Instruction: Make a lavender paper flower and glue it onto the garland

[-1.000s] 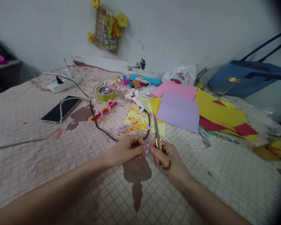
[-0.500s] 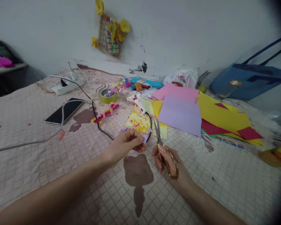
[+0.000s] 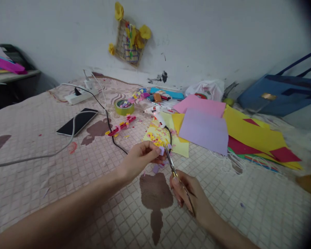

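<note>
Since half a second ago, our scissors (image 3: 170, 162) have swung inward, their blades now right beside the purple scrap (image 3: 161, 150); whether they touch it, we cannot tell. Left to right: we note a dark-screened phone (image 3: 77, 122) lying flat on the cloth-covered worktop (image 3: 261, 193), with a white power strip (image 3: 79, 98) behind it. Next comes a crimson strip (image 3: 122, 126) trimmed with pink and yellow bits, then a yellow-green tape roll (image 3: 124, 109). Our left hand (image 3: 142, 157) pinches the purple scrap between thumb and fingers, just in front of a pale yellow sheet (image 3: 181, 149) strewn with small cuttings. Beyond lies a white glue gun (image 3: 159, 118). Our right hand (image 3: 188, 190) is closed around the scissors' gold handles, blades slanting up and left; our hands are apart, the scissors spanning the gap. Further right we log a purple sheet (image 3: 203, 133) overlapping a pink one, white string (image 3: 229, 165) near its corner, a large yellow sheet (image 3: 251, 128), and last a blue bag (image 3: 280, 93) by the wall.
</note>
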Motion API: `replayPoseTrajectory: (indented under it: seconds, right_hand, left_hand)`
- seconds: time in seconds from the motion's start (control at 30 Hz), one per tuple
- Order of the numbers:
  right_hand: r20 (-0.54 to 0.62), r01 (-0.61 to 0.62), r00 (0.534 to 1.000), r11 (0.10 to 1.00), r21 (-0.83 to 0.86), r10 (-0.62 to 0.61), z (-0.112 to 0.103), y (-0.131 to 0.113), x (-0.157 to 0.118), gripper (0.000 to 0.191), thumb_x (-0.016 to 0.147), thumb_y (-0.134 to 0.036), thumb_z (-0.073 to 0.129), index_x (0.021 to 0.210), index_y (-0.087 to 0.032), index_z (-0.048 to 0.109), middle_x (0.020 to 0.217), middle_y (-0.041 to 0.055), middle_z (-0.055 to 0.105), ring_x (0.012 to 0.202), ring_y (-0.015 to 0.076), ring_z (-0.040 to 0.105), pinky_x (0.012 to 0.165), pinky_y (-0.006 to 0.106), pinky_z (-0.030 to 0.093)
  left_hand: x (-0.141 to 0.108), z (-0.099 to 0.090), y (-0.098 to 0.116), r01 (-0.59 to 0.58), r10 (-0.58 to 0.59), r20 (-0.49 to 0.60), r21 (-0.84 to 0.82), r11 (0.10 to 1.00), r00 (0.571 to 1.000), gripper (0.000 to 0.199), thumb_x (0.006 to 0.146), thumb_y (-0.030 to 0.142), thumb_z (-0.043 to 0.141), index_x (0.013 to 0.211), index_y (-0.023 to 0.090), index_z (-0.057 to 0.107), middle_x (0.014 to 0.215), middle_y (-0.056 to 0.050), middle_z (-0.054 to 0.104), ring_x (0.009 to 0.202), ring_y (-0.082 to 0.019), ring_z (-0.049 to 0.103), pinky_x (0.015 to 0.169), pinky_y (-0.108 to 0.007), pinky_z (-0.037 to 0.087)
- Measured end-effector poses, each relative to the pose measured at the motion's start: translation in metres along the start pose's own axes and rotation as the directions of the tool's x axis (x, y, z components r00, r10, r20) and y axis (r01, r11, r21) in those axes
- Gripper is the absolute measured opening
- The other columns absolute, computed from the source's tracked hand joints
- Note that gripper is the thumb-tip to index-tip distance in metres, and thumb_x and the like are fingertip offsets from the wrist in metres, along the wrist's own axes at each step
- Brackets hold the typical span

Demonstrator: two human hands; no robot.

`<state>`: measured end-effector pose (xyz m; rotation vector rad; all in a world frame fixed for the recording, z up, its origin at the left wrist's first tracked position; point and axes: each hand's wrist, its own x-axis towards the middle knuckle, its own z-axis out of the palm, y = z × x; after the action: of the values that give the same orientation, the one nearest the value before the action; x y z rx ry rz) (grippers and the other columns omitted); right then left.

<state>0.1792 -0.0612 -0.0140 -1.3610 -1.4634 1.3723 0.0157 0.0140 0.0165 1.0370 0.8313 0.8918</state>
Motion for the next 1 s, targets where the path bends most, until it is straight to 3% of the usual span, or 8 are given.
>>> replayPoseTrajectory:
  seconds: [0.37,1.0]
  right_hand:
    - [-0.015,0.021,1.0,0.993,-0.115,-0.023,0.0017,0.0045,-0.0002,0.04,0.086,-0.052,0.039,0.062,-0.02,0.04,0.046,-0.0071,0.035,0.042,0.0082,0.033,0.04,0.021,0.024]
    - [-0.007,0.025,1.0,0.981,-0.191,-0.027,-0.0003,0.0016,0.0007,0.041,0.087,-0.052,0.037,0.063,-0.02,0.04,0.047,-0.0061,0.036,0.043,0.0093,0.034,0.043,0.023,0.023]
  left_hand:
    - [-0.0005,0.0013,-0.0071,0.028,-0.028,0.005,-0.118,0.993,1.0,0.015,0.077,0.023,0.06,0.074,0.012,0.051,0.073,-0.004,0.063,0.069,-0.011,0.06,0.07,-0.027,0.048]
    - [-0.0012,0.0012,-0.0091,0.043,-0.043,0.001,-0.122,0.992,0.999,0.019,0.074,0.028,0.064,0.074,0.013,0.053,0.073,-0.002,0.062,0.071,-0.012,0.059,0.073,-0.029,0.047]
